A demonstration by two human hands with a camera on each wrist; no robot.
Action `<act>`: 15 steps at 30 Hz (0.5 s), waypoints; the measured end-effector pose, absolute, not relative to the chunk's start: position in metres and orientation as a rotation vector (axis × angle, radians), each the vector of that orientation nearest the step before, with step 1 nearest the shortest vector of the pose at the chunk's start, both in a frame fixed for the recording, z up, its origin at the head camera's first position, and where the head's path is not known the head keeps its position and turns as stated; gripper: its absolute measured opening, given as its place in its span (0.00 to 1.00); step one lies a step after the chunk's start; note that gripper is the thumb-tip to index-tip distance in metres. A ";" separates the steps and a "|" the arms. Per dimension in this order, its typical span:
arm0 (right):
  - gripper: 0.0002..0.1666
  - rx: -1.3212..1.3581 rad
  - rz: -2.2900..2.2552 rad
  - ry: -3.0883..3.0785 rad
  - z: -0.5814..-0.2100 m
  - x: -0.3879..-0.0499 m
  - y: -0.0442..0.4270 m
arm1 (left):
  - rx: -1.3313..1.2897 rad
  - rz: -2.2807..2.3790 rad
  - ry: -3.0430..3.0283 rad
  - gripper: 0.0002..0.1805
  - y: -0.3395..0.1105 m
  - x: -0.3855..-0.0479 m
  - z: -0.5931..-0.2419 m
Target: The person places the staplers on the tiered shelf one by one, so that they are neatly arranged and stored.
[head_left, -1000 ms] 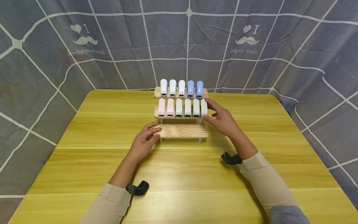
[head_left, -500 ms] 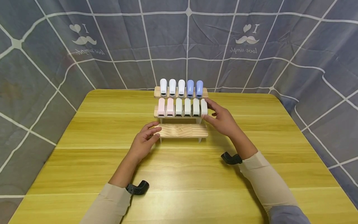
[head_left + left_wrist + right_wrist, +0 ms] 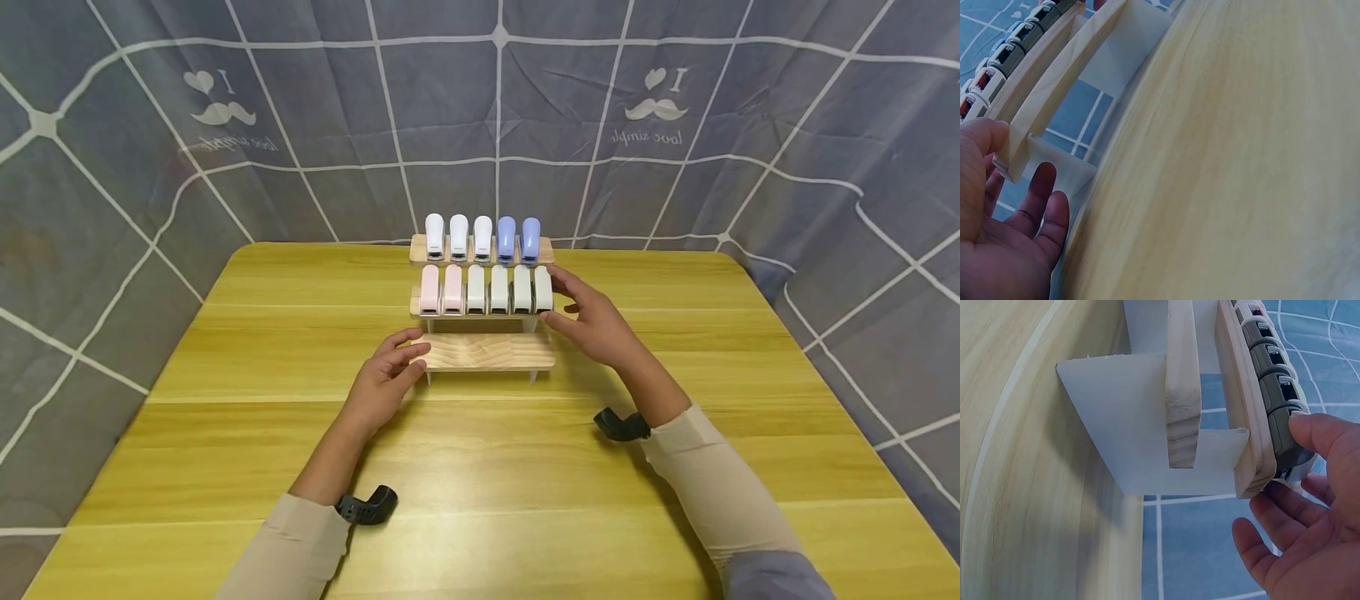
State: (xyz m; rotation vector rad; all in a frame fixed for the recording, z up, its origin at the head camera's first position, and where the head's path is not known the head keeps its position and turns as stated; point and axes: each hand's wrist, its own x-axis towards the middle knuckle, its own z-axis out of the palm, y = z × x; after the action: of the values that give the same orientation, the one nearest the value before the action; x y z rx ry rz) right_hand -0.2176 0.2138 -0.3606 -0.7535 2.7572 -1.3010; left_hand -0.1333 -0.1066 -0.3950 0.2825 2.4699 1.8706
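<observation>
A three-tier wooden rack (image 3: 483, 352) with white supports stands on the table. My left hand (image 3: 381, 382) grips the left end of its lowest shelf, thumb at the front edge; the left wrist view shows its other fingers below the board (image 3: 1063, 81). At the right end of the middle shelf, my right hand (image 3: 596, 325) pinches the last pale green stapler (image 3: 543, 287), thumb in front and a finger behind. In the right wrist view this stapler (image 3: 1286, 437) sits against its neighbour on the shelf. Pink staplers (image 3: 441, 290) stand at that row's left.
White staplers (image 3: 458, 237) and blue staplers (image 3: 518, 240) line the top shelf. Behind the yellowish wooden table (image 3: 480, 492) hangs a grey-blue curtain (image 3: 442, 100) with white lines, also closing both sides. Black wrist bands (image 3: 367, 506) sit on both arms.
The head view shifts slightly, so the rack appears a little further left. Both hands keep their places on the rack and the stapler.
</observation>
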 end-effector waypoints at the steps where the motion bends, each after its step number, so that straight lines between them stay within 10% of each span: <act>1: 0.43 -0.757 -1.304 2.754 -0.361 -0.218 0.214 | 0.284 1.875 2.468 0.17 -0.107 -0.134 -0.395; 15: 0.43 -0.756 -1.348 2.727 -0.362 -0.217 0.213 | 0.288 1.883 2.459 0.17 -0.107 -0.134 -0.395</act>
State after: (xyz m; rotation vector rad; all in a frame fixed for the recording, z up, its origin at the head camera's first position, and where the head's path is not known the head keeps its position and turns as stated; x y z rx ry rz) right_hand -0.2173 0.2133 -0.3622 -0.7557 2.7274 -1.3480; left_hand -0.1338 -0.1073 -0.3954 0.2881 2.4587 1.8830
